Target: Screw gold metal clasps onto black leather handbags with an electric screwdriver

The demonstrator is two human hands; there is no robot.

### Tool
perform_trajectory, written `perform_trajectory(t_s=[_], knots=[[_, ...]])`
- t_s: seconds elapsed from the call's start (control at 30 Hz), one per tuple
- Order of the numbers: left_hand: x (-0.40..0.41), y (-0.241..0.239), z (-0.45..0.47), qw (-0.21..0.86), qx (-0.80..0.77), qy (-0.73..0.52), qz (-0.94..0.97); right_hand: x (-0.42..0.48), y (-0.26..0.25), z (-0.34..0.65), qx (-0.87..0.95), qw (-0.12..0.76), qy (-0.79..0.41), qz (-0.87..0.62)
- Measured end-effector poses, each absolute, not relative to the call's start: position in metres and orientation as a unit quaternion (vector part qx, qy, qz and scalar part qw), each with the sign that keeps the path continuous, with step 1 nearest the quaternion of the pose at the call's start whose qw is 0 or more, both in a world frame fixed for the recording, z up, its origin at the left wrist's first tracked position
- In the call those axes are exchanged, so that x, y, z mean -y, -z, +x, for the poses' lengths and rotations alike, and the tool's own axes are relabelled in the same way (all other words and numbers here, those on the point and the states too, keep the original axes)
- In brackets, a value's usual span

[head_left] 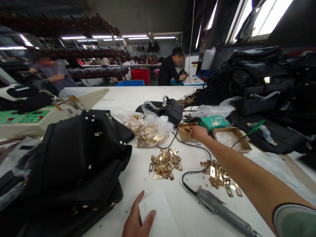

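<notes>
Two heaps of gold rectangular metal plates (166, 163) seem unused. My left hand (136, 219) grasps a flat white sheet (161, 210); I can't tell the grip of my right hand (199, 133).

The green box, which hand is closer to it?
Right. The right hand is just beside the green box, at the brown box; the left hand is farther, holding a white card.

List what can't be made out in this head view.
All in the head view:
Left hand: wrist cut off by bottom edge.
White card: near end cut off there too.
Grey tool: rear cut off likewise.
Dark thing at right hand: too small to identify.
Cardboard box: contents partly hidden by that hand.
</notes>
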State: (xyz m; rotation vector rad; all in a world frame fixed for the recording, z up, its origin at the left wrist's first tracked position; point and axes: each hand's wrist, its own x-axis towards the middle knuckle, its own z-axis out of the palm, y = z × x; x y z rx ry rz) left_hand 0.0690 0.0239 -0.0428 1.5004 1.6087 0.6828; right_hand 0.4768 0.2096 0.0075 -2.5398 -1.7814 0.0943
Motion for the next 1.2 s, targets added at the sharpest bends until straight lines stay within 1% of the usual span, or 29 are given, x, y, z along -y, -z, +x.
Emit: perform_trajectory(t_s=[0.1,0.17,0.23,0.27,0.33,0.43,0.5,0.53,0.6,0.67,0.9,0.97,1.1,1.2], knots=[[-0.023,0.034,0.073,0.338,-0.643,-0.227,0.649,-0.205,-0.018,0.477,0.578,0.033,-0.01,-0.816],[-0.022,0.032,0.075,0.263,-0.617,-0.242,0.701,-0.201,-0.031,0.477,0.58,0.06,0.006,-0.812],[-0.02,0.032,0.074,0.19,-0.599,-0.261,0.733,-0.191,-0.047,0.473,0.59,0.138,0.006,-0.795],[-0.018,0.033,0.073,0.164,-0.588,-0.27,0.745,-0.181,-0.056,0.468,0.596,0.188,-0.018,-0.78],[-0.012,0.032,0.069,0.137,-0.561,-0.286,0.765,-0.151,-0.07,0.45,0.599,0.293,-0.117,-0.736],[0.003,0.029,0.06,0.142,-0.506,-0.29,0.799,-0.083,-0.077,0.4,0.55,0.428,-0.31,-0.647],[0.017,0.028,0.055,0.161,-0.467,-0.264,0.828,-0.035,-0.068,0.358,0.501,0.486,-0.43,-0.572],[0.024,0.027,0.052,0.171,-0.449,-0.244,0.842,-0.014,-0.06,0.336,0.488,0.5,-0.464,-0.545],[0.036,0.028,0.05,0.182,-0.428,-0.201,0.862,0.017,-0.041,0.298,0.469,0.499,-0.51,-0.521],[0.044,0.029,0.049,0.182,-0.422,-0.171,0.871,0.032,-0.022,0.269,0.463,0.48,-0.52,-0.534],[0.049,0.032,0.051,0.176,-0.428,-0.144,0.875,0.02,0.027,0.228,0.456,0.498,-0.48,-0.56],[0.05,0.032,0.051,0.173,-0.432,-0.144,0.873,0.018,0.035,0.224,0.459,0.488,-0.449,-0.591],[0.051,0.03,0.051,0.164,-0.436,-0.14,0.874,0.02,0.042,0.218,0.491,0.463,-0.349,-0.651],[0.051,0.031,0.051,0.157,-0.436,-0.14,0.875,0.022,0.043,0.215,0.509,0.444,-0.324,-0.662]])
